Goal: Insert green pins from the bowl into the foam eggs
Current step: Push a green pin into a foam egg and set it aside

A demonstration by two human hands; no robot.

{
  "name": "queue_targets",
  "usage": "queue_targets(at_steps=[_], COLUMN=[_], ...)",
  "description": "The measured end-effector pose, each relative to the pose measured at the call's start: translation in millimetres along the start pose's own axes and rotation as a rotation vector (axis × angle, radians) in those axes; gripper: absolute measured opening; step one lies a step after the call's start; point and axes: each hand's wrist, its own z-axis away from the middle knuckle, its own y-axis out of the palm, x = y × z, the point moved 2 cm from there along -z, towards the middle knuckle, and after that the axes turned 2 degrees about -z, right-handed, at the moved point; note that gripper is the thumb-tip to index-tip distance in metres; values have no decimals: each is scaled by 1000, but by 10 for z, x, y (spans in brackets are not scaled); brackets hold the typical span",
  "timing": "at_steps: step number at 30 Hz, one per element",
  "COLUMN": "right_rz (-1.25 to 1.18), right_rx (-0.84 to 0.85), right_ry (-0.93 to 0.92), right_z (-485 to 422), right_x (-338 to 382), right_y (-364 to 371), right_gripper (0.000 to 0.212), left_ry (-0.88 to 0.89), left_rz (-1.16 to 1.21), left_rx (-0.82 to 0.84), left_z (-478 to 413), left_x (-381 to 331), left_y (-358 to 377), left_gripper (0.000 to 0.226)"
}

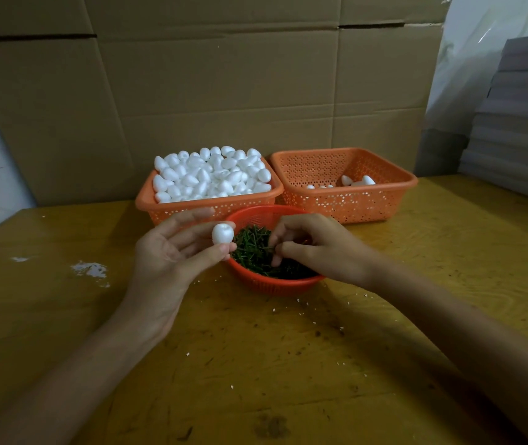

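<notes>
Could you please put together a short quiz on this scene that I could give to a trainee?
1. True or false: the foam egg is in the grip of the left hand.
2. Which holds more eggs: A, the left basket, or B, the right basket?
3. Fill in: the right hand pinches among the green pins in the red ____.

Key: 1 true; 2 A; 3 bowl.

Perforated orange plastic baskets [346, 184], matt white foam eggs [211, 175], worn scuffed wooden table [288, 364], brown cardboard [224, 75] behind.
</notes>
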Motion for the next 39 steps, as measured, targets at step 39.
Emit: queue_targets(at_steps=[39], right_rz=[62], right_rx=[-48], right_ry=[-29], right_z=[14], right_x=[13], right_y=[65], right_gripper=[13], left_ry=[102], left_rz=[-81], left_rx=[37], left_z=[-23], left_x=[-30], left_y=[12], left_gripper=[68])
